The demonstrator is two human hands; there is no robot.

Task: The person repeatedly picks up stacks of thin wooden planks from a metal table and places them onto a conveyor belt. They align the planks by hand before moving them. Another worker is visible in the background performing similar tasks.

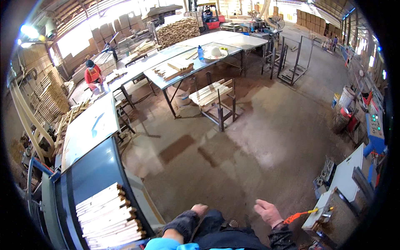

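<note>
My left hand (200,209) is in front of my body at the lower middle, above the floor. Its back is toward me and its fingers are too foreshortened to read; no object shows at it. To its left, a row of light wooden strips (106,214) lies side by side on a dark conveyor belt (89,173). My right hand (270,213) hangs apart from everything, fingers loosely bent and slightly apart, with nothing in them. Closest to it is an orange cord (296,217) on a machine corner at the lower right.
White-topped tables (166,56) run across the back, carrying wooden pieces and a white hat (214,53). A metal stand (221,114) with wooden strips is on the floor ahead. A control panel (375,125) stands right. A person in red (93,75) works far left; a red forklift (211,23) is behind.
</note>
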